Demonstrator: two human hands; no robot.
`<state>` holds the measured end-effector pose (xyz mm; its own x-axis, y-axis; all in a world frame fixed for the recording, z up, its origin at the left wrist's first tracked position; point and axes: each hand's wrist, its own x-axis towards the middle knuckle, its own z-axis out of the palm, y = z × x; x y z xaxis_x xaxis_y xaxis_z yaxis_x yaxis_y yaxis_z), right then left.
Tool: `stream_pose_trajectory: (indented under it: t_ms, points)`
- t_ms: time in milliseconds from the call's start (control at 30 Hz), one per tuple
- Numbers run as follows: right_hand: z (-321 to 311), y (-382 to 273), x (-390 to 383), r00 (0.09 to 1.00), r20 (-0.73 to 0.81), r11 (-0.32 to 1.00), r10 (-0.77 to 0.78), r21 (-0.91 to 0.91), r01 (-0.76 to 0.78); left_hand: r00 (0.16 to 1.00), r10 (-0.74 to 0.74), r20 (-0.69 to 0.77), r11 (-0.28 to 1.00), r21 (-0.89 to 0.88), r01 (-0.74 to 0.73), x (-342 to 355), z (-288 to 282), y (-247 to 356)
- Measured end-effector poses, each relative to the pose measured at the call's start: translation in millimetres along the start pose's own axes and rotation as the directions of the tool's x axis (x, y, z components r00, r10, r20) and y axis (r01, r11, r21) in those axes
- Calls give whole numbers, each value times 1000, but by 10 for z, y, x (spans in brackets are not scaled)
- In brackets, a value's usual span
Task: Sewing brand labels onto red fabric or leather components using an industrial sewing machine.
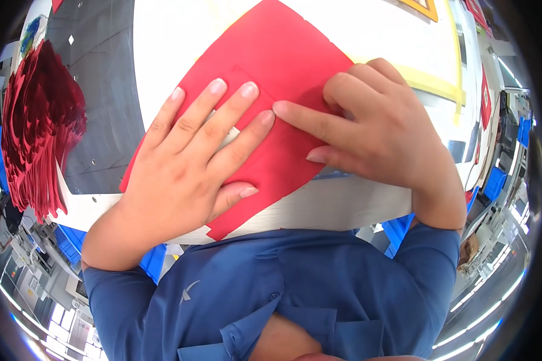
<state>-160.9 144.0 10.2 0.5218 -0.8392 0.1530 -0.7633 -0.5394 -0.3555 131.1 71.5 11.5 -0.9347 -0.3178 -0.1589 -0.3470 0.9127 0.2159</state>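
Note:
A red fabric piece [283, 48] lies slantwise on the white table, its near corner hanging at the edge in front of me. My left hand [190, 150] rests flat on it with fingers spread. Between those fingers a small white patch [230, 136] shows; most of it is covered, so its kind is unclear. My right hand [373, 120] presses its stretched index fingertip to the fabric, right beside the left index fingertip. Its thumb stands apart and the other fingers are curled, with nothing visible in them. A faint rectangular line runs across the fabric near both hands.
At the far left hangs a thick bundle of dark red fabric pieces [42, 126], next to a dark grey panel [99, 90]. Yellow tape [430, 83] marks the white table [168, 36]. An orange-framed item [424, 8] lies at the back right; blue bins [495, 182] stand beyond.

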Motion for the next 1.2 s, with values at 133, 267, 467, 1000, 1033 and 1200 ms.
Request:
stream_pose_trajectory:
  t_ms: [133, 267, 467, 1000, 1033, 1200]
  points:
    - [-68, 26, -28, 997, 49, 997, -57, 45, 55, 1000, -19, 7, 1000, -18, 19, 0, -7, 0]
    - [-33, 86, -82, 985, 17, 981, -170, 100, 167, 1000, -11, 13, 1000, -9, 11, 8, -18, 5]
    - [-6, 59, -9, 996, -49, 995, -71, 73, 74, 1000, -2, 28, 1000, -5, 3, 9, -29, 2]
    - [-69, -178, -144, 943, 177, 925, -283, 311, 220, 938, -250, -240, 964, -152, 218, -193, -204, -633]
    - [-86, -192, -144, 930, 205, 919, -304, 319, 231, 913, -332, -237, 930, -242, 275, -190, -183, -642]
    - [-101, -137, -109, 969, 18, 964, -247, 110, 243, 856, -373, -357, 911, -316, 265, -116, -58, -613]
